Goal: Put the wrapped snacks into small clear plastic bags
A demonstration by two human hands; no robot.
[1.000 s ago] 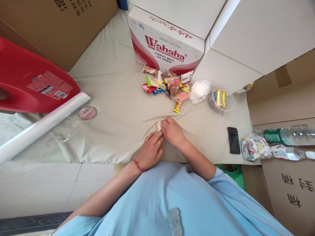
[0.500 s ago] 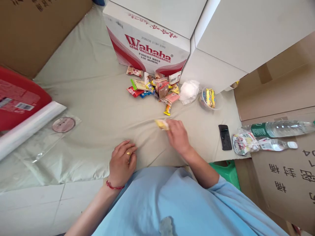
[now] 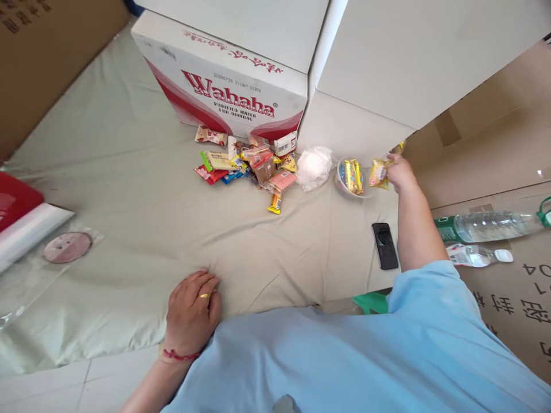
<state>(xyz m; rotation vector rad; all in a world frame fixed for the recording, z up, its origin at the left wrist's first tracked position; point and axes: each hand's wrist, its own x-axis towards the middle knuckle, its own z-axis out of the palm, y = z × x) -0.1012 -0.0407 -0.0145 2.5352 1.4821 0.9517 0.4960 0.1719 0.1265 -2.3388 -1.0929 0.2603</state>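
Note:
Out at the right, my right hand [image 3: 400, 171] is closed on a small yellow snack packet [image 3: 379, 174]. The packet is held just right of a clear round plastic bowl [image 3: 369, 195] with yellow-wrapped snacks [image 3: 353, 176] in it. My left hand [image 3: 193, 307] lies on the cloth-covered surface near its front edge, fingers lightly bent and nothing in them. A pile of wrapped snacks [image 3: 262, 166] lies in front of the Wahaha carton, with one yellow packet [image 3: 274, 203] at its near end. A crumpled white plastic bag [image 3: 314, 167] sits between pile and bowl.
The Wahaha carton [image 3: 241, 106] and white boxes [image 3: 370, 63] stand at the back. A black phone [image 3: 385, 246] lies near the right edge, by my forearm. Water bottles [image 3: 495, 228] are farther right. At left are a white roll [image 3: 38, 232] and a pink disc [image 3: 68, 247].
My right hand has carried the yellow packet from the middle of the surface to the far right, beyond the bowl. The view has shifted to the right; my left hand still rests on the cloth.

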